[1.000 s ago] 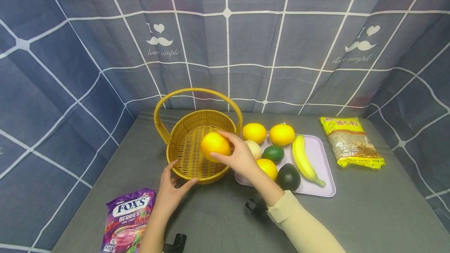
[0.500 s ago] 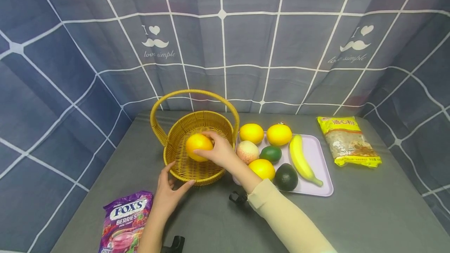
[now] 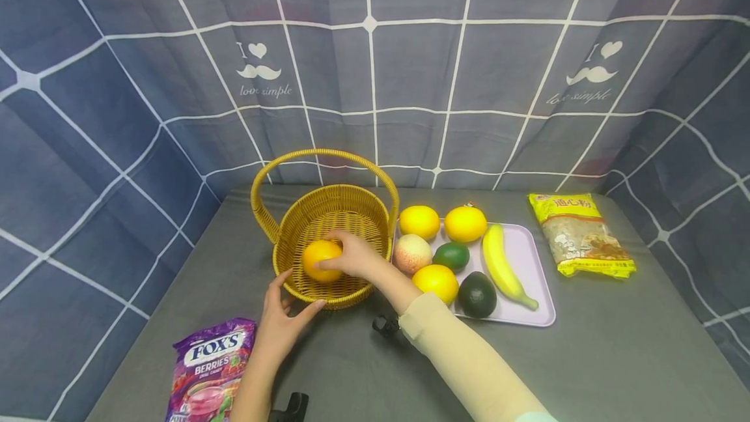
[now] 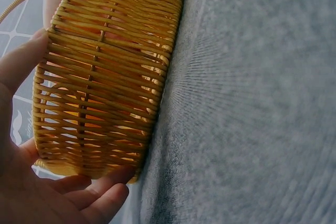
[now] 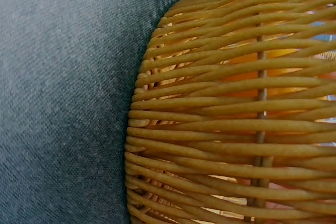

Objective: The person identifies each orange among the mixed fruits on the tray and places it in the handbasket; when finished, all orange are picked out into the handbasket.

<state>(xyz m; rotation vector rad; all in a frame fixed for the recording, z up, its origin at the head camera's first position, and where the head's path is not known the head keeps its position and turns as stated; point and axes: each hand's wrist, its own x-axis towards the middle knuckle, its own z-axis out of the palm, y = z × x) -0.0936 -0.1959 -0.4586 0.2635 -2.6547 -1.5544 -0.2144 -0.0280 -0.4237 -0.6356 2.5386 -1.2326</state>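
Note:
In the head view, my right hand [image 3: 359, 256] reaches into a yellow wicker basket [image 3: 346, 195] and grips an orange [image 3: 318, 258] low inside it, near the front left wall. My left hand [image 3: 280, 323] holds the basket at its front left. From the left wrist view, the thumb of my left hand [image 4: 21, 166] lies on the rim and its other fingers bend along the woven side [image 4: 105, 77]. Through the weave in the right wrist view the orange [image 5: 262, 77] shows only in patches; the basket wall hides most of my right hand there.
Right of the basket, a lilac tray [image 3: 530, 259] bears several yellow fruits, a peach [image 3: 413, 253], a small green fruit [image 3: 451, 256], an avocado [image 3: 477, 295] and a banana [image 3: 502, 266]. A purple candy bag [image 3: 209, 370] lies front left, a yellow food packet [image 3: 580, 236] far right.
My right hand has carried the orange leftward from the basket's right side and lowered it inside. The left hand has kept its place on the basket. The view shifted slightly.

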